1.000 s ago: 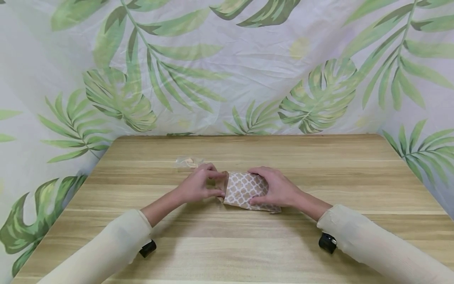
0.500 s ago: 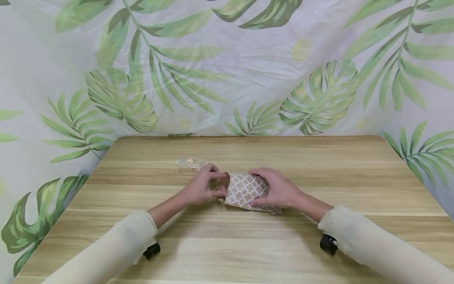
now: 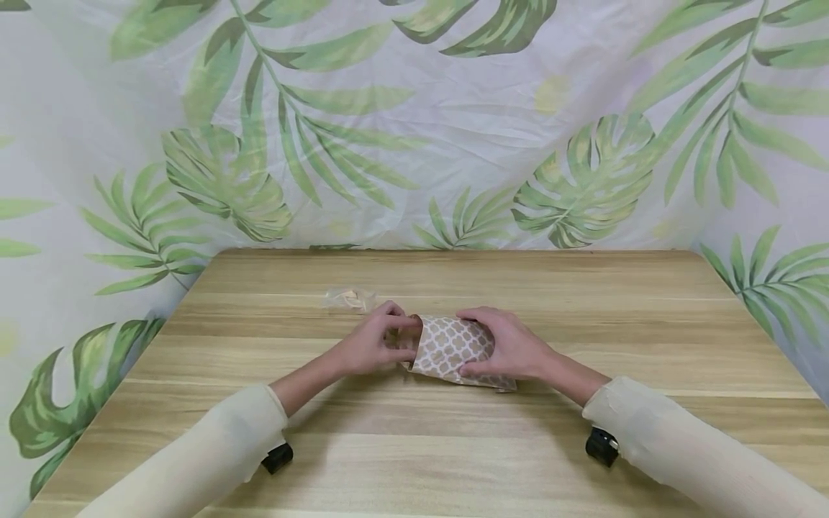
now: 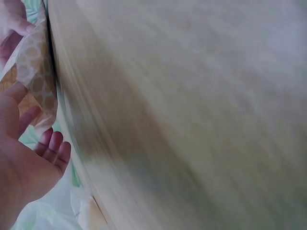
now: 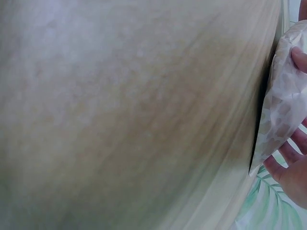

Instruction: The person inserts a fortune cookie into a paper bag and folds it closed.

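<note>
A brown paper bag (image 3: 450, 347) with a white lattice pattern lies on its side on the table, its mouth turned left. My right hand (image 3: 518, 347) grips the closed end, with the thumb on the near side and the fingers on the far side. At the mouth, the thumb and index finger of my left hand (image 3: 368, 347) reach in, spread apart. The left wrist view shows the other fingers of that hand loosely bent outside the paper bag (image 4: 37, 62). What is inside is hidden.
Behind my left hand lies a small clear plastic bag (image 3: 350, 298) with pale pieces in it. The wooden table (image 3: 427, 467) ends at a leaf-printed cloth (image 3: 466, 144). Black wrist cameras hang under both sleeves.
My left hand has shifted slightly right, its thumb and index finger a bit further into the bag's mouth. The right hand keeps its grip, and the head view has tilted slightly.
</note>
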Demonstrator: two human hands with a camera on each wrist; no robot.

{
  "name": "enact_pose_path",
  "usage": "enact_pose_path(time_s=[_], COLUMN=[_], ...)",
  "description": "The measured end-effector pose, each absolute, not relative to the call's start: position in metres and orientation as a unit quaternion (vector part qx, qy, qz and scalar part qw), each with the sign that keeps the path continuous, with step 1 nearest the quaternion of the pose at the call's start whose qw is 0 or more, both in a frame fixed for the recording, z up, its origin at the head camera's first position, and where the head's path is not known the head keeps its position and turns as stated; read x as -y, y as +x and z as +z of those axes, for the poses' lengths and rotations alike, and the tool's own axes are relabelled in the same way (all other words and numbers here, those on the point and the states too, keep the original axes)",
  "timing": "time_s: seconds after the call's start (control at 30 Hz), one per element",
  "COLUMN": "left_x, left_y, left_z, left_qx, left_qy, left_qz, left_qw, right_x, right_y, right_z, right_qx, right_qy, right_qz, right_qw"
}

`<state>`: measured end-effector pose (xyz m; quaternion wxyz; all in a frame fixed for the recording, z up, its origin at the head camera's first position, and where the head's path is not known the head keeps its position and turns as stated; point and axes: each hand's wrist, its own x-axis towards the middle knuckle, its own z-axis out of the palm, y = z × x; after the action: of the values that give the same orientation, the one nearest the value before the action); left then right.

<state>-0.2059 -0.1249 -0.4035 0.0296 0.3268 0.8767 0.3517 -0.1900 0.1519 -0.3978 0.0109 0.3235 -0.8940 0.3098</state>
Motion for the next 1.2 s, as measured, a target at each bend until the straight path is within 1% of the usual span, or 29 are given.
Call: enact_pose_path(time_s=[0.17, 0.33, 0.5, 0.63, 0.8, 1.0, 1.2], left_x=[0.134, 0.143, 0.153, 0.159, 0.166, 0.172, 0.178], left_y=[-0.207, -0.209, -0.212, -0.216, -0.218, -0.219, -0.220], left_z=[-0.399, -0.394, -0.389, -0.388, -0.387, -0.386, -0.383], left_qx=[-0.868, -0.861, -0.867, -0.878, -0.882, -0.878, -0.877], left_qy=[0.331, 0.333, 0.318, 0.299, 0.295, 0.300, 0.296], left_qz=[0.369, 0.384, 0.383, 0.374, 0.368, 0.371, 0.377], left_qw=[0.040, 0.019, -0.002, -0.006, -0.016, -0.031, -0.038], right_x=[-0.152, -0.151, -0.151, -0.149, -0.145, -0.144, -0.147], right_y=[-0.190, -0.190, -0.191, -0.191, -0.190, -0.187, -0.189], right_z=[-0.398, -0.398, -0.397, -0.397, -0.400, -0.398, -0.400], right_qx=[0.894, 0.891, 0.890, 0.896, 0.909, 0.915, 0.907], right_qy=[0.324, 0.329, 0.335, 0.333, 0.332, 0.330, 0.338], right_qz=[0.310, 0.311, 0.308, 0.293, 0.251, 0.230, 0.252], right_qw=[0.012, 0.018, 0.020, 0.014, 0.018, -0.006, -0.007])
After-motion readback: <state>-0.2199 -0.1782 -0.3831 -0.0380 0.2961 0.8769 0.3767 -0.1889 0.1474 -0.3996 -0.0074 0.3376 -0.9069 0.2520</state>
